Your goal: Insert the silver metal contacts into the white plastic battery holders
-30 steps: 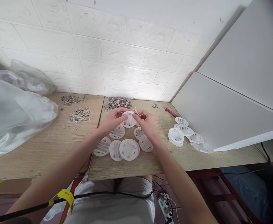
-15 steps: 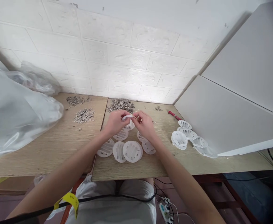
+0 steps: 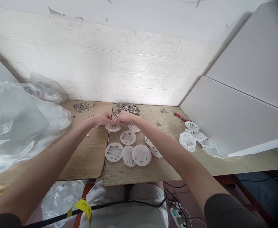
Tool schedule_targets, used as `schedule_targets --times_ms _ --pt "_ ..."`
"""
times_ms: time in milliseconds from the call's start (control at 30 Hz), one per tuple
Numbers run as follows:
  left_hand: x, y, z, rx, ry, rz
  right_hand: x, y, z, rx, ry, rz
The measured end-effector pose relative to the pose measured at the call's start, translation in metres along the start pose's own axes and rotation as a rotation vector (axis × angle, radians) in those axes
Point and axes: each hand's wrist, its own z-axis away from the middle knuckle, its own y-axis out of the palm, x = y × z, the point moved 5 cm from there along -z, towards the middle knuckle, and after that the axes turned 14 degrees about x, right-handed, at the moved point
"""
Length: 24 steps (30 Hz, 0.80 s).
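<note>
Round white plastic battery-compartment discs with slots lie in front of me. My left hand (image 3: 103,119) has its fingers closed at the upper edge of one disc (image 3: 112,128), near the seam between the table boards. Close beside it, my right hand (image 3: 126,118) is bent down with pinched fingertips at the same disc's right edge; whatever they hold is too small to make out. Below the hands lie further discs, among them one single disc (image 3: 127,137) and an overlapping one (image 3: 141,155). My right forearm partly covers others.
Small metal pieces lie in a heap (image 3: 126,108) by the wall and in another pile (image 3: 81,107) at left. A red pen-like tool (image 3: 181,117) and more discs (image 3: 187,141) are at right, beside a white panel (image 3: 243,110). A large plastic bag (image 3: 22,126) fills the left side.
Both hands have moved left and slightly apart from the middle discs. The disc held up between them is now lower, near the table seam. My view has shifted a little.
</note>
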Motion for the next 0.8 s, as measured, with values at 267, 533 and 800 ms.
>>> schedule_targets --times_ms 267,533,800 --pt "-0.011 0.003 0.000 0.038 -0.050 -0.093 -0.006 0.002 -0.007 0.101 0.109 0.002" --pt "0.002 0.010 0.002 -0.143 -0.036 -0.088 -0.008 0.010 0.006 -0.122 0.016 0.072" --pt "0.006 0.013 0.010 -0.181 0.088 -0.025 -0.007 0.014 0.019 -0.270 -0.075 0.148"
